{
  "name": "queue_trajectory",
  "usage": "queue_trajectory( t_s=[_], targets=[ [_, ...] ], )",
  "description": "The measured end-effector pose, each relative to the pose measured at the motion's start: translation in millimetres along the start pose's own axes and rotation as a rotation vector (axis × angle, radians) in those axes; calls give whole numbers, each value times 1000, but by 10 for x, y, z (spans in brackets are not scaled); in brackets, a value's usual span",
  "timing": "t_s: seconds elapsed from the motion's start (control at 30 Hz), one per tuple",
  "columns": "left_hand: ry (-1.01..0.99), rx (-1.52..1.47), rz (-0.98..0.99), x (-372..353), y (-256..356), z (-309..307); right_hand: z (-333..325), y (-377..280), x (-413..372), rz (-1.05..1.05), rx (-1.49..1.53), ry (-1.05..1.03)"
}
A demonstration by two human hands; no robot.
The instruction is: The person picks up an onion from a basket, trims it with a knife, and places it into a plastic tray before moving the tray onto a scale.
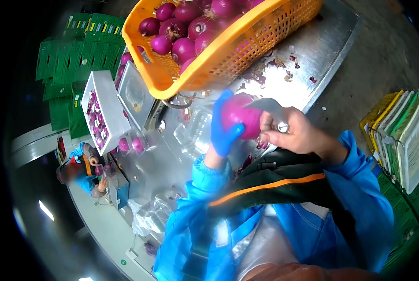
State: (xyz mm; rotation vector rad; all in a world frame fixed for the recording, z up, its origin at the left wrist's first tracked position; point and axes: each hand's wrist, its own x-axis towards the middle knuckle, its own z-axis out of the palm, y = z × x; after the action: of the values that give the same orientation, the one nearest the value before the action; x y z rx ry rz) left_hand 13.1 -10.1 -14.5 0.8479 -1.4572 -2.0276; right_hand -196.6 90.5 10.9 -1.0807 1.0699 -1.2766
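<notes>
In the head view, my left hand [222, 127], in a blue glove, is wrapped round a large red onion [243, 117] in front of my apron. My bare right hand [291, 132] is closed on a small knife [271, 106]. Its curved metal blade lies along the top right of the onion, and my right fingertips are close against the onion's side. The knife's handle is mostly hidden in my fist. Beyond my hands stands an orange basket [209, 77] heaped with red onions [183, 49]. Clear plastic trays [197, 133] lie on the metal table left of my gloved hand.
Onion skins [261, 72] litter the metal table [307, 56]. A scale [139, 96] and a white box [108, 98] of small onions stand left. A co-worker [85, 164] is at far left. Green crates [80, 61] are stacked behind; more crates [401, 136] stand at right.
</notes>
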Motion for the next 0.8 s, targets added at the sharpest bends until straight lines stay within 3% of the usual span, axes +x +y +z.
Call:
queue_trajectory(
  t_s=[0.07,0.13,0.17,0.27,0.47,0.57,0.63,0.73,0.8],
  targets=[
    [-21,-70,-17,55,20,3,-33,49,-95,104,137,83],
    [-55,-287,-74,26,35,33,-125,355,-14,113,158,379],
    [-43,-423,-103,2,-8,19,-203,419,-6,21,-362,312],
    [-146,-876,-188,4,-122,-18,-48,443,-52,-275,-846,340],
    [-66,534,129,-82,-176,119,25,393,13,-357,-953,304],
    [-90,748,165,-80,-198,130,16,446,40,-392,-956,261],
    [-155,463,48,-104,-207,126,12,548,56,-373,-955,252],
    [-327,-556,-285,-143,-161,133,6,802,32,-302,-942,277],
    [-444,-984,-428,-181,-111,134,-47,934,19,-293,-920,290]
  ],
)
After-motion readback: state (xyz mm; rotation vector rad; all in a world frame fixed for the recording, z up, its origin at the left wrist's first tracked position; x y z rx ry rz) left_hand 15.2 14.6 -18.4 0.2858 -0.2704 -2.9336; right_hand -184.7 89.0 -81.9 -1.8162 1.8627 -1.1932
